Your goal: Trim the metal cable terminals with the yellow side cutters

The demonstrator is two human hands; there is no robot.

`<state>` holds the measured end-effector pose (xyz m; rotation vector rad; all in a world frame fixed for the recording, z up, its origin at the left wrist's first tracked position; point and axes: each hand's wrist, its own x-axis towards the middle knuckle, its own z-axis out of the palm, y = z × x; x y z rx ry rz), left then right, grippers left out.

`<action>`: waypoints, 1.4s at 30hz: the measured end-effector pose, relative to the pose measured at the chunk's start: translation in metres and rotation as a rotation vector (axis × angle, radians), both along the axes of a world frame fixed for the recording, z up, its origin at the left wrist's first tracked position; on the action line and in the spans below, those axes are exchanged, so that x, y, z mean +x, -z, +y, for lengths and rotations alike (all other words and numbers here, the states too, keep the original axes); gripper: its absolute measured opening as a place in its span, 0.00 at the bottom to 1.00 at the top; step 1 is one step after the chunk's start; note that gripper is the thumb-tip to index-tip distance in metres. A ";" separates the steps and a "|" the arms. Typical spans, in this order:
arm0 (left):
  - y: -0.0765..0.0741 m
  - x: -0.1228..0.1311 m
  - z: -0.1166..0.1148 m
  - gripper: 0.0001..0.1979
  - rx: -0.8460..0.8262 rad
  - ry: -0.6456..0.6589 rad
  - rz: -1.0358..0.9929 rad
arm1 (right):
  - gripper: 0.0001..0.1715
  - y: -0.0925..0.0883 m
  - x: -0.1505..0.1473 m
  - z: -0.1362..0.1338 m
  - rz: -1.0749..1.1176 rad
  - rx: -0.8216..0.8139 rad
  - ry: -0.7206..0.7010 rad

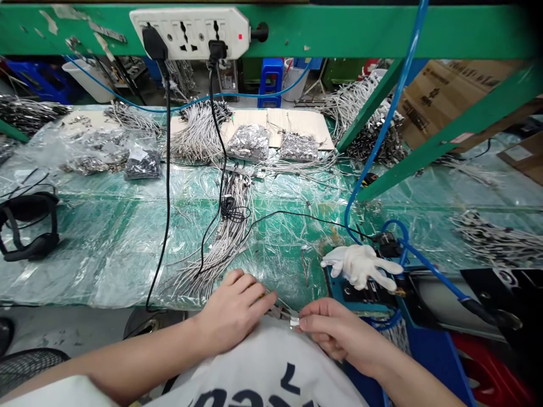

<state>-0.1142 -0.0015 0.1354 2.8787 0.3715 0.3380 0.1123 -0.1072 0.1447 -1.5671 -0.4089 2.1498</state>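
The left hand (232, 317) and right hand (336, 334), nearly touching at the bench (106, 254) edge, both pinched one metal-tipped cable end (293, 321) near one white glove (360, 265).

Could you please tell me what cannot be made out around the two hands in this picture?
In the head view:
Too small to identify: the small metal part pinched by the right hand.
Covered by the left hand: the thin piece under its fingers, so its grip is unclear.
Hidden by the white glove: the top of the blue machine.
Cut off by the left edge: the black frame.
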 end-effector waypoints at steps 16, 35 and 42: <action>-0.002 0.003 0.001 0.12 0.009 0.027 0.027 | 0.13 -0.002 -0.001 0.002 0.010 -0.006 -0.004; 0.003 0.002 0.000 0.07 -0.053 0.013 0.123 | 0.24 -0.001 -0.006 -0.006 0.044 0.165 0.031; -0.001 0.003 0.000 0.06 -0.192 -0.020 0.250 | 0.24 0.000 -0.008 -0.009 -0.129 0.316 -0.080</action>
